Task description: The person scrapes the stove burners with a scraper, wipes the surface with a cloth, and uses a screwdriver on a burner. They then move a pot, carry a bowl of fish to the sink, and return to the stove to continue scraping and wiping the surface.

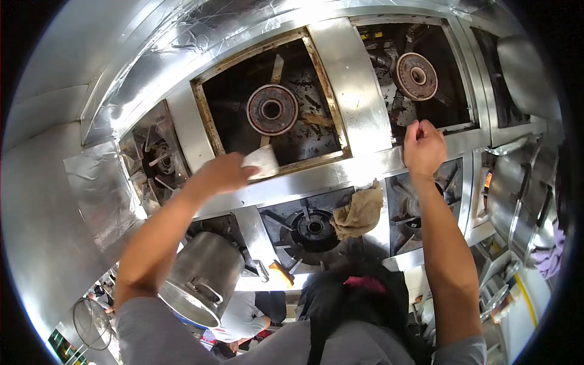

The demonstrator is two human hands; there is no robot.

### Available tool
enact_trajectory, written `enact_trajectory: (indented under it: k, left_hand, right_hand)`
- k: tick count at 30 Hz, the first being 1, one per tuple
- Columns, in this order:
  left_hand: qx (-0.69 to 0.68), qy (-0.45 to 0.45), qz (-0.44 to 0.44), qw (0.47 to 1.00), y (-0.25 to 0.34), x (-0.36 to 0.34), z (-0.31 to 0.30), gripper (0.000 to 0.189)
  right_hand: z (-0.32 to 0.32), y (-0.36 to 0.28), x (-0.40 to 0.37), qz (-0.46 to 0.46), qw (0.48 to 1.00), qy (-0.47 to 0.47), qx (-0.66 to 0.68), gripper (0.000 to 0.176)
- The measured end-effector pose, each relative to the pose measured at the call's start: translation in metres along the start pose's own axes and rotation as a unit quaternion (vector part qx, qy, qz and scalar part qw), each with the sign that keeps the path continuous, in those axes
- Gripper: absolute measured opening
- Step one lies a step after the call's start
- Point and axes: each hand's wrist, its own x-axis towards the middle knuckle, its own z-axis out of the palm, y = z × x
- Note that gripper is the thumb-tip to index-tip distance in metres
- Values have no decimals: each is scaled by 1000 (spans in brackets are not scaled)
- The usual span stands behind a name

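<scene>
My left hand [222, 173] is closed on a flat whitish piece [261, 161], whose exact kind I cannot make out. That piece is held over the front edge of a square burner well [331, 100] with rusty, grimy rims. Inside the well stands a round rusty burner [272, 110], with dark flakes scattered beside it. My right hand [424, 148] is curled into a fist on the steel rail in front of the right-hand well, near a second round burner [417, 76]. No object shows in that fist.
A brown rag [359, 212] lies beside a front burner [314, 227]. A large steel pot [204, 277] stands at lower left, near a yellow-handled tool [281, 274]. Large pots [517, 188] are at right. Another person [240, 319] is below, beyond the pot.
</scene>
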Motion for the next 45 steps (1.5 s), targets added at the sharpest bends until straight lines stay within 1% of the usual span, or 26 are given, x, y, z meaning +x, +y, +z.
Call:
enact_trajectory:
  k: [3, 5, 7, 10, 13, 14, 15, 17, 19, 22, 23, 24, 25, 27, 31, 33, 34, 35, 37, 38, 39, 40, 41, 43, 44, 45]
  left_hand:
    - [-63, 48, 63, 995, 77, 25, -3, 68]
    - [-47, 76, 87, 992, 99, 34, -16, 65]
    - [-26, 93, 104, 990, 104, 25, -23, 63]
    - [-12, 161, 26, 987, 84, 4, -32, 51]
    - [-26, 123, 45, 991, 102, -5, -35, 56]
    - [-25, 208, 92, 973, 106, -1, -23, 56]
    - [-27, 213, 92, 972, 117, 1, -29, 56]
    - [-69, -20, 101, 992, 136, 10, -50, 59]
    - [-81, -1, 112, 990, 142, 10, -53, 60]
    - [-5, -42, 125, 991, 152, 18, -39, 52]
    - [79, 110, 159, 978, 158, 15, -21, 44]
    - [162, 261, 188, 933, 164, 4, -17, 38]
    - [164, 267, 188, 931, 167, -2, -23, 38]
    - [296, 238, 125, 917, 167, -18, -30, 29]
    - [187, 190, 133, 954, 160, -12, -54, 27]
    - [72, 5, 92, 993, 175, -2, -50, 28]
    - [109, 95, 102, 984, 174, 2, -34, 31]
    - [104, 96, 100, 985, 164, 5, -21, 31]
    - [163, 375, 150, 900, 142, -6, -8, 35]
    - [158, 374, 144, 902, 138, -2, -13, 35]
    - [83, 237, 104, 962, 141, -5, -35, 35]
    - [6, 96, 64, 993, 144, -5, -47, 35]
    - [3, 97, 64, 993, 147, -3, -41, 35]
    - [-112, -18, 221, 969, 156, 2, -25, 38]
    - [-180, -52, 176, 966, 162, 7, -21, 36]
    - [-182, -52, 177, 966, 162, 11, -19, 36]
  right_hand:
    - [-3, -1, -1, 0, 1000, 0, -7, 24]
    - [-1, 1, 2, -26, 999, 22, -30, 22]
    - [-2, 2, 2, -21, 1000, 16, -16, 20]
    - [-1, 1, 1, -15, 1000, 2, -7, 19]
    - [-1, 3, 0, -14, 1000, 19, -16, 19]
    - [0, 3, 1, -12, 1000, 9, -17, 18]
    - [-1, 3, 3, -10, 1000, -1, -18, 18]
    - [-2, 0, 3, -9, 1000, 5, -20, 18]
    - [-2, 0, 4, -3, 1000, 9, -21, 18]
    - [-2, 0, 2, 0, 1000, 5, -9, 18]
    - [-2, 0, 1, 0, 1000, 6, -3, 19]
    - [-3, -1, 3, 0, 1000, 9, 5, 19]
    - [-4, 0, 6, 0, 1000, 16, 8, 19]
    - [-6, -2, 4, 7, 1000, -5, -5, 20]
    - [-4, 3, 2, 7, 1000, -6, 6, 20]
    - [-1, 2, 3, -2, 1000, 10, 13, 20]
    - [1, 3, 3, -6, 1000, 9, 15, 20]
    - [2, 5, 3, -10, 1000, 6, 19, 20]
    - [-1, 5, 4, -16, 1000, 1, 22, 21]
    - [-3, 4, 3, -12, 1000, 3, 17, 20]
    - [-4, 0, 2, -7, 1000, 8, 14, 19]
    - [-2, -1, 3, -11, 1000, 7, 16, 19]
    - [-1, 1, 4, -16, 1000, 9, 7, 19]
    - [0, 2, 4, -25, 1000, 10, -5, 19]
    - [2, 3, 3, -17, 1000, 12, 5, 19]
    - [2, 3, 3, -8, 1000, 15, 15, 19]
